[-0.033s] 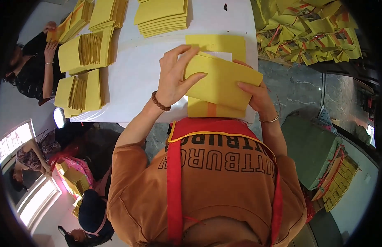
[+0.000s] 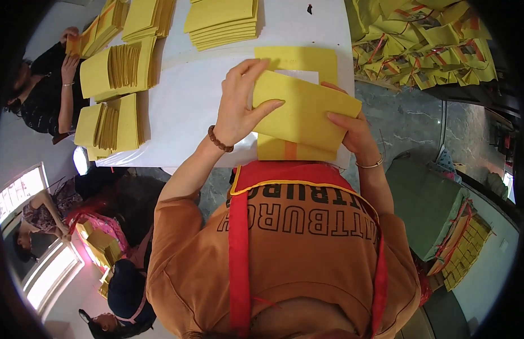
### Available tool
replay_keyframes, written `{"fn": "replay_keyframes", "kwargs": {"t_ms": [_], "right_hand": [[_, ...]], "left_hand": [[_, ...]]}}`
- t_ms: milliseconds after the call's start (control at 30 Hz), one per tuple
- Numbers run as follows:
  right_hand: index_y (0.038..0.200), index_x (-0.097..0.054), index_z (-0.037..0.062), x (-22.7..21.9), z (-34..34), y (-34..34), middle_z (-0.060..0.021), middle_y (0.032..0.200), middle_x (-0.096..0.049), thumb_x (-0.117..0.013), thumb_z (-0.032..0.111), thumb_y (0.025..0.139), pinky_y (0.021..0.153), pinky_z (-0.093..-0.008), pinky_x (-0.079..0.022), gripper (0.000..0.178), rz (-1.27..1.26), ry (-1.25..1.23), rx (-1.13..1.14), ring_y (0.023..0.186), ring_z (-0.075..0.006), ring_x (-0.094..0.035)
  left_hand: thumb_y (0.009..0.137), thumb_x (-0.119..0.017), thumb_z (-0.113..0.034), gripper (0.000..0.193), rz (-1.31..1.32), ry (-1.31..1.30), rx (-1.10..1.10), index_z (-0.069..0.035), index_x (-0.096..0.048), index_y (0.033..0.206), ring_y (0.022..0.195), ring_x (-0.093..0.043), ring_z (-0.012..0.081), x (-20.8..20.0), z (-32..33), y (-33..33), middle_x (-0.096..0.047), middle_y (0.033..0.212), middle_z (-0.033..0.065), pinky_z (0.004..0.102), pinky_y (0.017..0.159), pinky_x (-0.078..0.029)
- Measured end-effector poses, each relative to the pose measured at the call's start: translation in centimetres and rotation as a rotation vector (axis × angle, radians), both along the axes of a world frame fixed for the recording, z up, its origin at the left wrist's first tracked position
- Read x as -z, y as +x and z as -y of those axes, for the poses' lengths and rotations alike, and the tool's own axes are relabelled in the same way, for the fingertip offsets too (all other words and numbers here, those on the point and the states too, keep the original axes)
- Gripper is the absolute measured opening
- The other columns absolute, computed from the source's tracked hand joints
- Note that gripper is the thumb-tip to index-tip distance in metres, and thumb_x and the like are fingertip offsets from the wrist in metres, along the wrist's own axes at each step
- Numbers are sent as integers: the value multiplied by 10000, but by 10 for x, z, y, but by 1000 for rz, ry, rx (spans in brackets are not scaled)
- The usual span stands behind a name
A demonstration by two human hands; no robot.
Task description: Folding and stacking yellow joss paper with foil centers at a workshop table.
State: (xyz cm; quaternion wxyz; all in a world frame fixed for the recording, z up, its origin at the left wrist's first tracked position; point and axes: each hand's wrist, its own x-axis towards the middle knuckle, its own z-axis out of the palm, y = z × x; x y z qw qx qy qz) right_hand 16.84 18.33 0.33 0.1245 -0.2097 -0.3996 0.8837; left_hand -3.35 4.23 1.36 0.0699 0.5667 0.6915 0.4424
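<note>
Over the table's near right edge I hold a folded piece of yellow paper (image 2: 304,107), tilted down to the right. My left hand (image 2: 242,101) has its left end, thumb lying across the top face and fingers bent over the upper left corner. My right hand (image 2: 355,127) pinches the right end, thumb on top and fingers behind. Beneath it lies a larger yellow sheet (image 2: 324,59) with an orange strip near its lower edge. A white piece (image 2: 303,75) shows between the two, partly hidden.
Stacks of folded yellow paper (image 2: 221,25) stand on the white table (image 2: 183,101), at the back and along the left. A co-worker (image 2: 47,96) handles paper at the left edge. Piled yellow bundles (image 2: 425,45) with red ties lie right of the table. Other people sit at lower left.
My left fingertips have shifted very slightly at the folded paper's upper left corner. Everything else looks the same.
</note>
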Motion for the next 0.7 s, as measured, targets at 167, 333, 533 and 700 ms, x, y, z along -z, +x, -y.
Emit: {"fn": "replay_keyframes", "kwargs": {"t_ms": [167, 333, 533, 700], "right_hand": [[1341, -372, 69, -2, 4, 1, -68, 1215, -499, -568, -10, 797, 931, -283, -415, 584, -36, -31, 20, 1116, -161, -486], [1276, -420, 72, 3, 3, 3, -59, 1143, -519, -581, -15, 784, 907, -278, -428, 525, -4, -66, 19, 1060, -152, -509], [1244, -430, 53, -3, 7, -9, -61, 1107, -529, -589, 20, 816, 869, -271, -442, 458, 52, 76, 121, 1020, -136, -516], [1234, -427, 39, 3, -2, -25, -59, 1105, -537, -567, 34, 842, 855, -271, -451, 416, 108, 186, 161, 1006, -139, -525]], "left_hand": [[758, -702, -61, 626, 901, 129, 96, -46, -398, 1305, 955, -555, 166, 2, -2, 13, -534, 1113, 103, 288, 833, -458], [785, -671, -18, 496, 1064, 65, 124, -38, -450, 1229, 898, -567, 108, 6, -4, 15, -577, 1014, 57, 243, 772, -481], [808, -626, 26, 310, 1092, 60, 54, -27, -485, 1079, 856, -568, 99, 14, -4, 14, -584, 959, 64, 237, 729, -482], [826, -602, 8, 447, 1143, 129, 40, -31, -397, 1221, 878, -580, 125, 4, -12, 4, -587, 1009, 82, 262, 765, -482]]}}
